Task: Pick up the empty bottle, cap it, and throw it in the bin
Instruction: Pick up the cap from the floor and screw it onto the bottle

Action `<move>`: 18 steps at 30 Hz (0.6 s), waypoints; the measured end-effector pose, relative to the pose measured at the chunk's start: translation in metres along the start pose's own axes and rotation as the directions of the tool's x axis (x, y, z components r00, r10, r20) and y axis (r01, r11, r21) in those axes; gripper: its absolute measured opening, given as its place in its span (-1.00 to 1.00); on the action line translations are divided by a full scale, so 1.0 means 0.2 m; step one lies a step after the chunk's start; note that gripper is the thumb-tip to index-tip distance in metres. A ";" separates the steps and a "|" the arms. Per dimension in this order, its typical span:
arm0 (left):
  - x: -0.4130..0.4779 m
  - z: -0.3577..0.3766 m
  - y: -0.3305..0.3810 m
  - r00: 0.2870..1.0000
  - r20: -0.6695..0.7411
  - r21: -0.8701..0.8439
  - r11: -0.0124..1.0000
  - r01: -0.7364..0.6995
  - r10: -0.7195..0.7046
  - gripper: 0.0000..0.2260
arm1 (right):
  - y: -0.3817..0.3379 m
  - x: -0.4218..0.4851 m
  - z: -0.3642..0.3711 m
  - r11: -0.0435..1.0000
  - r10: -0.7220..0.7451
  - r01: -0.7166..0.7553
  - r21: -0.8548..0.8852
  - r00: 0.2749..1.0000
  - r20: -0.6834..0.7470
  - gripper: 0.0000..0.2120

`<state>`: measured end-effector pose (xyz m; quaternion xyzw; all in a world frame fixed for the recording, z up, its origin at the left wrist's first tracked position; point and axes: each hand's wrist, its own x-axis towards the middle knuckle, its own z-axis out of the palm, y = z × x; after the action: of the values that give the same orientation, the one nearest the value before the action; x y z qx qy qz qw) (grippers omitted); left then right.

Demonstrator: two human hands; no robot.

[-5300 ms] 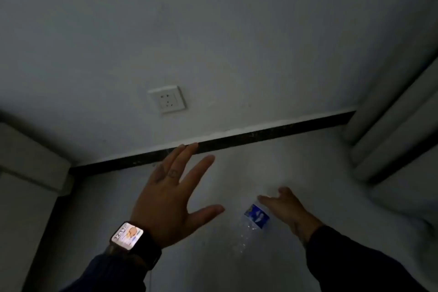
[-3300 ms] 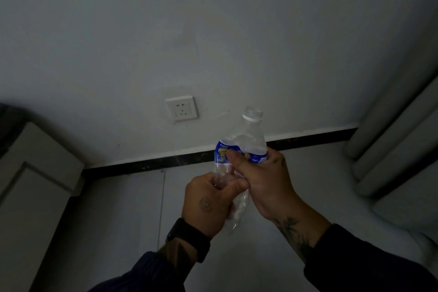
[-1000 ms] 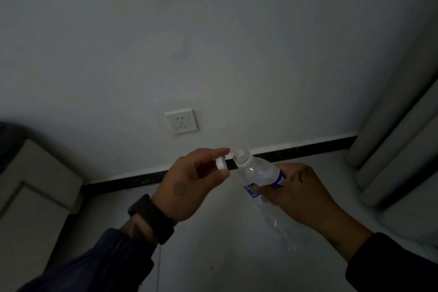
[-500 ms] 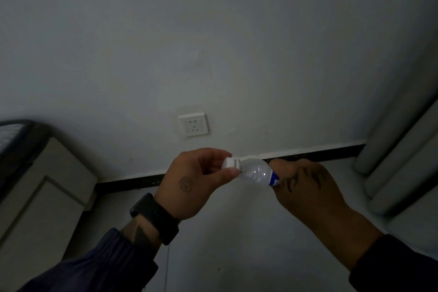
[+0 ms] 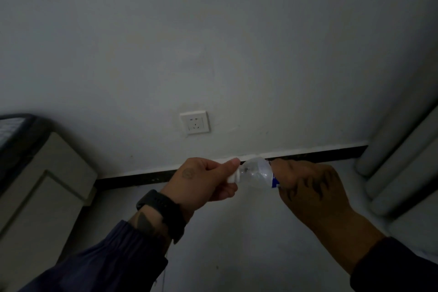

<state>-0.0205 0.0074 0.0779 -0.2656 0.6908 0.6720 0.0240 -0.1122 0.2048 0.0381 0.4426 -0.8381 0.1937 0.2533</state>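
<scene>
The clear empty plastic bottle [image 5: 257, 173] with a blue label lies nearly level in front of me, its neck pointing left. My right hand [image 5: 310, 191] wraps around its body and hides most of it. My left hand [image 5: 203, 181], with a dark watch on the wrist, pinches the white cap [image 5: 231, 176] between thumb and fingers. The cap sits on the bottle's mouth. No bin is in view.
A white wall with a socket [image 5: 194, 122] stands straight ahead above a dark skirting strip [image 5: 315, 153]. A pale cabinet [image 5: 35, 187] fills the left side. Grey curtain folds [image 5: 403, 159] hang at the right. The pale floor [image 5: 237, 244] lies below my hands.
The cap went from beside the bottle's open mouth onto the mouth. The bottle tipped from slanted to nearly level, and my left fingers closed tighter over the cap.
</scene>
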 end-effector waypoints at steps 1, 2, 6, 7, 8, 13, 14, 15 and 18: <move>0.00 0.00 0.00 0.999 0.001 -0.030 0.999 0.035 -0.035 -0.66 | -0.01 0.00 -0.01 0.999 0.036 -0.036 -0.005 0.999 -0.017 -0.74; 0.00 0.01 0.00 0.997 0.007 -0.062 0.995 0.074 -0.073 -0.65 | -0.01 0.00 -0.01 0.999 0.049 -0.049 -0.008 0.998 -0.030 -0.76; 0.00 0.03 -0.02 0.975 0.049 -0.154 0.963 0.222 -0.217 -0.62 | -0.01 0.00 -0.02 0.998 -0.065 0.064 -0.021 0.997 -0.032 -0.80; 0.01 0.04 -0.02 0.972 0.051 -0.165 0.958 0.235 -0.229 -0.61 | -0.01 0.00 -0.01 0.999 -0.053 0.053 -0.008 0.998 -0.027 -0.79; 0.01 0.04 -0.03 0.972 0.048 -0.172 0.957 0.235 -0.230 -0.61 | -0.01 -0.01 0.00 1.000 -0.028 0.029 0.007 1.000 -0.010 -0.73; 0.01 0.04 -0.03 0.993 0.012 -0.069 0.991 0.117 -0.116 -0.63 | -0.01 -0.01 -0.01 0.998 0.043 -0.050 0.049 0.991 0.124 -0.66; 0.01 0.04 -0.03 0.998 0.011 0.003 0.998 0.067 -0.067 -0.66 | -0.01 -0.01 -0.02 0.996 0.065 -0.073 0.051 0.987 0.147 -0.66; 0.01 0.04 -0.03 1.000 0.018 0.084 0.996 0.008 -0.010 -0.71 | -0.01 0.00 -0.03 0.994 0.084 -0.095 0.057 0.982 0.172 -0.65; -0.02 0.03 -0.03 0.974 0.074 0.359 0.905 -0.228 0.216 -0.82 | 0.02 0.00 -0.02 0.985 0.145 -0.162 0.063 0.966 0.215 -0.63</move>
<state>-0.0171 0.0142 0.0733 -0.1651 0.8288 0.5346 0.0075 -0.1157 0.2090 0.0402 0.4042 -0.8834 0.1982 0.1298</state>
